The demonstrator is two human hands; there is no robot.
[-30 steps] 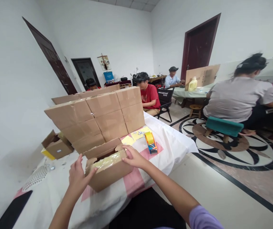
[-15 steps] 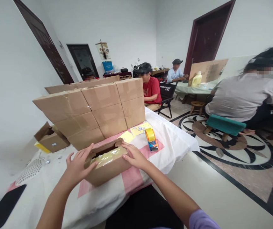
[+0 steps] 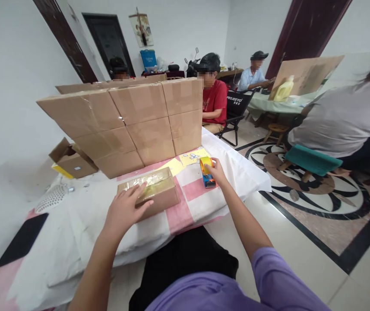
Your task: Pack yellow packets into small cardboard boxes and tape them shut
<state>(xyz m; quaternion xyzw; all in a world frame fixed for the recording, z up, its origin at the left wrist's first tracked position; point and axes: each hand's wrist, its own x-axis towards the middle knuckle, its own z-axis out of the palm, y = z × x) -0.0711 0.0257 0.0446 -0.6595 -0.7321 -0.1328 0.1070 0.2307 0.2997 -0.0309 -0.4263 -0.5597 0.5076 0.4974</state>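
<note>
A small cardboard box point(image 3: 162, 192) lies on the cloth in front of me, its top flaps down with shiny tape across them. My left hand point(image 3: 128, 203) rests on the box's left end with fingers spread over the top and near edge. To the right of the box, my right hand point(image 3: 215, 170) has its thumb and fingers around the yellow roll of a tape dispenser point(image 3: 208, 180). The dispenser stands on the cloth, its blue and orange end towards me. Part of the roll is hidden by my fingers.
Stacked cardboard boxes point(image 3: 139, 125) form a wall behind the work area. An opened box point(image 3: 79, 164), a perforated white item point(image 3: 52, 198) and a black flat pad point(image 3: 23, 239) lie at the left. The table's edge point(image 3: 252, 185) is at the right. Several people sit beyond.
The box's raised flap has been folded down. My right hand has left the box and reached right to the tape dispenser. My left hand stays on the box; the view has shifted.
</note>
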